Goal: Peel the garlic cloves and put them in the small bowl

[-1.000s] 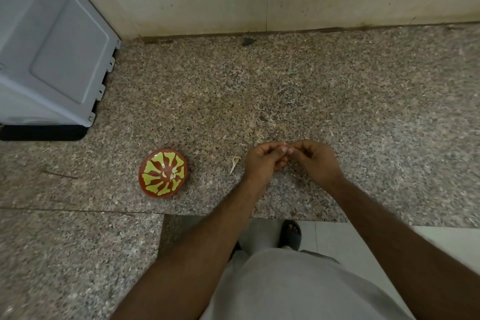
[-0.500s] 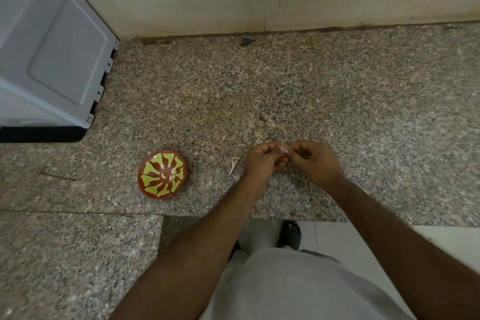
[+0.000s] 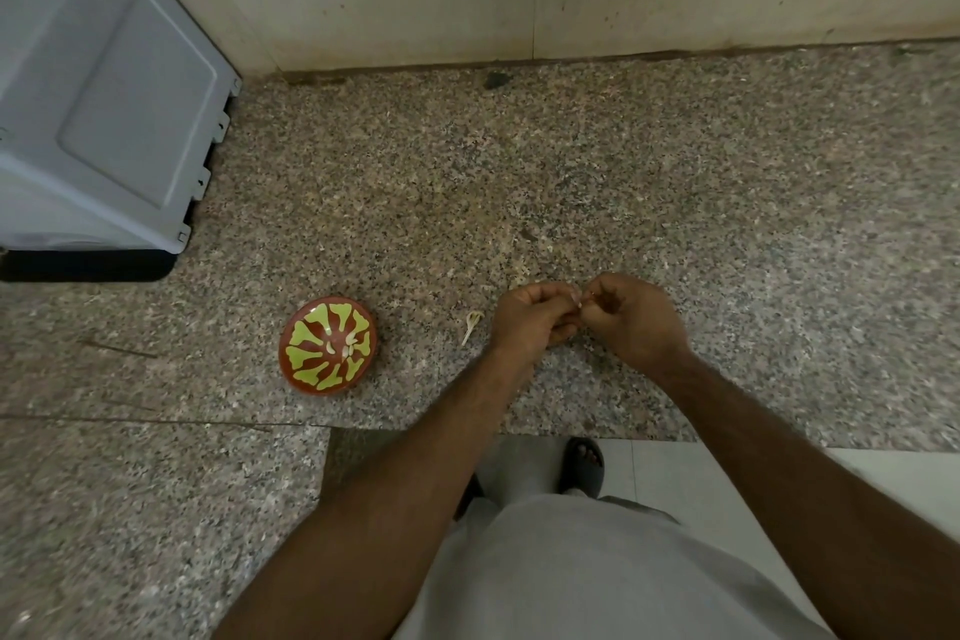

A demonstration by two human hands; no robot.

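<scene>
Over the granite counter, both hands still pinch a garlic clove with curled fingers, shifted slightly rightward.

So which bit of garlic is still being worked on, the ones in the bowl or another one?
The garlic clove pinched between the left hand and right hand; the pale peeled cloves lie loose in the small red-and-green bowl.

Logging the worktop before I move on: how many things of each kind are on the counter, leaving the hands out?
Bowls: 1, the red and yellow bowl, with a few pale peeled cloves inside, too small to count.
Loose garlic skins: 1, the pale scrap between the bowl and the left hand.
Grey plastic boxes: 1, the box at the far left.
Total: 3.
</scene>
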